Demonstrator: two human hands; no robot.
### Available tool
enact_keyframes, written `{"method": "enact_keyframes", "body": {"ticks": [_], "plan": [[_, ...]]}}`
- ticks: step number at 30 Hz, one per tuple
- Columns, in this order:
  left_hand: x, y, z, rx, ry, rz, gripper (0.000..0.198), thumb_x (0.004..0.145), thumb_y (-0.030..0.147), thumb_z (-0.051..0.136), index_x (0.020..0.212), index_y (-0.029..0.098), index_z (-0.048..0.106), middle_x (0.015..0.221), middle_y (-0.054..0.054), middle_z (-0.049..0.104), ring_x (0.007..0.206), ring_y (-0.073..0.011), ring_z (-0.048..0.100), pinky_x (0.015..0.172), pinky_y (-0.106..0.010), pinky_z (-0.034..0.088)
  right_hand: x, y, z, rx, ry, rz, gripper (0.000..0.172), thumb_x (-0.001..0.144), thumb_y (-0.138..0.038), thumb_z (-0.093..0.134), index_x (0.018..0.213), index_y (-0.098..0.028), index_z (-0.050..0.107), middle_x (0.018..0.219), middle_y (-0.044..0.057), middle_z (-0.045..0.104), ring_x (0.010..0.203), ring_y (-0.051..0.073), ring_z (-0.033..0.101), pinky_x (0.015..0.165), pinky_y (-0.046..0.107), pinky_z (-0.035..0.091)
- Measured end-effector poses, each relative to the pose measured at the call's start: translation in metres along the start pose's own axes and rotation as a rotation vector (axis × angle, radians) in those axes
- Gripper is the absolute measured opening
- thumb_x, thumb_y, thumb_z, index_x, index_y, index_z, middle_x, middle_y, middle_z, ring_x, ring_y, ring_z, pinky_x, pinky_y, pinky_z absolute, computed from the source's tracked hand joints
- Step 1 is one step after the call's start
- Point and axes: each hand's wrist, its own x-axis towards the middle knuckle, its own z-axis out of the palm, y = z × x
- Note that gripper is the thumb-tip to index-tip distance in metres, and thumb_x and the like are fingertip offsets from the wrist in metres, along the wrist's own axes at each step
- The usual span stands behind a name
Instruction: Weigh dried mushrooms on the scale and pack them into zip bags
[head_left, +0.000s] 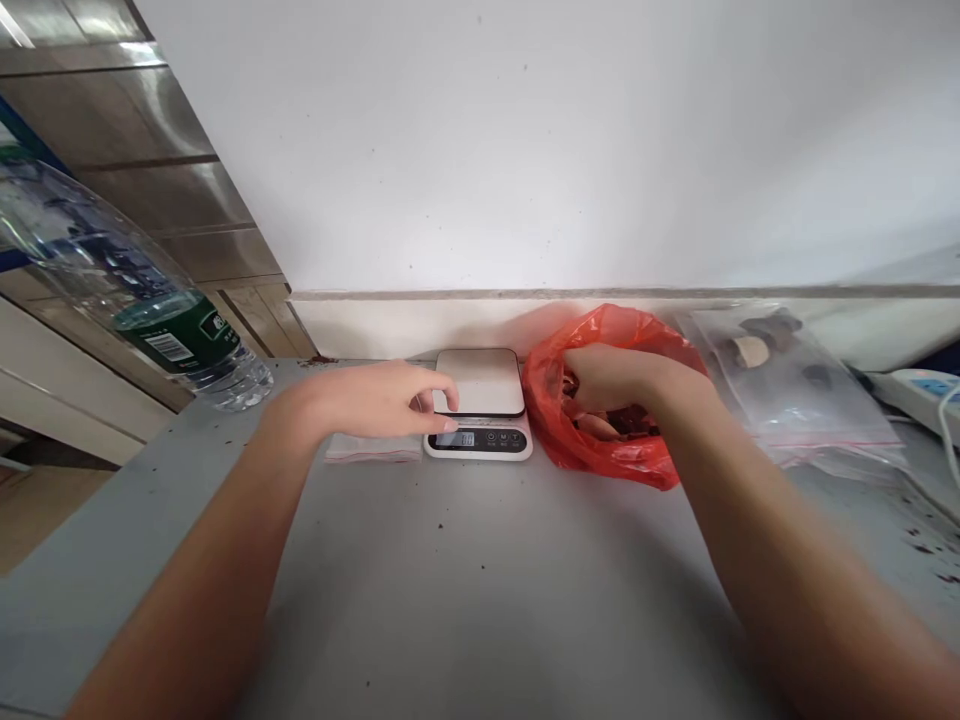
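Note:
A small white digital kitchen scale (480, 382) sits on the grey table, its display reading about 0.0 and its plate bare. My left hand (382, 398) is at the scale's left side, thumb and forefinger curved apart with nothing between them, the thumb tip by the display. To the right, an open red plastic bag (551, 440) holds dark reddish-brown dried pieces (630, 420) with paler bits. My right hand (611, 378) reaches down into this bag; its fingertips are hidden among the contents. Flat clear plastic bags (373, 450) lie under and beside my left hand.
A large clear bottle with a green label (176, 330) stands at the left table edge. Right of the red bag lies a clear zip bag (795, 400) with a few brown pieces inside. A white power strip (915, 390) with a cable is at far right. A white wall rises behind.

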Motion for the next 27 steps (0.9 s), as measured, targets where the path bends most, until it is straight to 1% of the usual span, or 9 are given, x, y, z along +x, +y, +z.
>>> {"method": "enact_keyframes", "body": {"ticks": [3, 7, 9, 11, 13, 17, 21, 24, 27], "plan": [[-0.002, 0.005, 0.0, 0.018, 0.019, -0.015, 0.04, 0.091, 0.056, 0.056, 0.121, 0.034, 0.071, 0.127, -0.003, 0.078, 0.1, -0.0264, 0.072, 0.074, -0.029, 0.047, -0.007, 0.003, -0.006, -0.08, -0.101, 0.168, 0.029, 0.062, -0.012, 0.07, 0.086, -0.028, 0.066, 0.063, 0.001, 0.063, 0.061, 0.027, 0.066, 0.047, 0.035, 0.047], [-0.004, 0.013, 0.0, 0.033, 0.013, -0.012, 0.044, 0.093, 0.057, 0.053, 0.126, 0.033, 0.069, 0.129, -0.005, 0.078, 0.103, -0.0272, 0.072, 0.076, -0.03, 0.048, -0.008, 0.008, -0.004, -0.111, -0.056, 0.102, 0.053, 0.067, -0.021, 0.075, 0.117, -0.034, 0.07, 0.092, 0.006, 0.077, 0.079, 0.034, 0.073, 0.052, 0.038, 0.053], [-0.004, 0.015, 0.001, 0.038, 0.008, 0.01, 0.044, 0.094, 0.058, 0.053, 0.127, 0.033, 0.069, 0.125, -0.005, 0.079, 0.101, -0.0275, 0.073, 0.075, -0.031, 0.048, -0.006, 0.011, -0.001, -0.093, -0.035, 0.098, 0.074, 0.067, -0.019, 0.074, 0.138, -0.037, 0.064, 0.106, 0.009, 0.079, 0.082, 0.035, 0.075, 0.049, 0.038, 0.053], [-0.003, 0.015, 0.002, 0.044, 0.009, 0.035, 0.045, 0.093, 0.058, 0.054, 0.125, 0.032, 0.07, 0.121, -0.006, 0.08, 0.097, -0.028, 0.073, 0.072, -0.031, 0.048, -0.004, 0.012, 0.002, -0.062, -0.019, 0.102, 0.085, 0.068, -0.017, 0.073, 0.148, -0.037, 0.057, 0.107, 0.01, 0.079, 0.08, 0.034, 0.075, 0.047, 0.037, 0.052], [-0.003, 0.015, 0.003, 0.036, 0.008, 0.045, 0.046, 0.091, 0.059, 0.056, 0.125, 0.031, 0.07, 0.119, -0.006, 0.08, 0.095, -0.0285, 0.074, 0.07, -0.031, 0.048, -0.002, 0.014, 0.003, -0.036, -0.019, 0.085, 0.073, 0.069, -0.015, 0.072, 0.14, -0.033, 0.062, 0.095, 0.009, 0.078, 0.075, 0.032, 0.073, 0.048, 0.036, 0.051], [-0.003, 0.014, 0.002, 0.019, 0.016, 0.025, 0.049, 0.091, 0.06, 0.055, 0.13, 0.033, 0.069, 0.123, -0.005, 0.08, 0.103, -0.0286, 0.073, 0.074, -0.03, 0.049, 0.0, 0.016, 0.003, -0.044, -0.047, 0.041, 0.028, 0.072, -0.013, 0.067, 0.096, -0.028, 0.069, 0.075, 0.003, 0.071, 0.064, 0.025, 0.068, 0.048, 0.032, 0.048], [-0.004, 0.005, -0.002, -0.009, 0.037, -0.019, 0.058, 0.091, 0.062, 0.054, 0.142, 0.036, 0.063, 0.134, -0.004, 0.076, 0.112, -0.0289, 0.071, 0.081, -0.031, 0.05, 0.0, 0.015, 0.004, -0.02, -0.038, 0.068, 0.018, 0.074, -0.009, 0.064, 0.076, -0.026, 0.061, 0.076, 0.003, 0.071, 0.067, 0.023, 0.068, 0.052, 0.031, 0.049], [-0.005, -0.006, -0.004, -0.012, 0.064, -0.003, 0.06, 0.092, 0.065, 0.053, 0.143, 0.036, 0.063, 0.141, -0.005, 0.072, 0.115, -0.0296, 0.07, 0.082, -0.03, 0.051, -0.002, 0.015, 0.003, -0.034, -0.035, 0.079, 0.027, 0.075, -0.006, 0.062, 0.06, -0.025, 0.05, 0.064, 0.002, 0.064, 0.059, 0.021, 0.062, 0.05, 0.032, 0.043], [-0.006, -0.014, -0.006, 0.002, 0.083, 0.011, 0.058, 0.093, 0.064, 0.053, 0.142, 0.035, 0.064, 0.142, -0.006, 0.072, 0.116, -0.0292, 0.07, 0.082, -0.029, 0.051, -0.002, 0.019, 0.001, -0.034, 0.024, 0.07, 0.024, 0.072, -0.003, 0.061, 0.063, -0.025, 0.056, 0.066, 0.003, 0.067, 0.06, 0.022, 0.064, 0.052, 0.033, 0.046]]}}
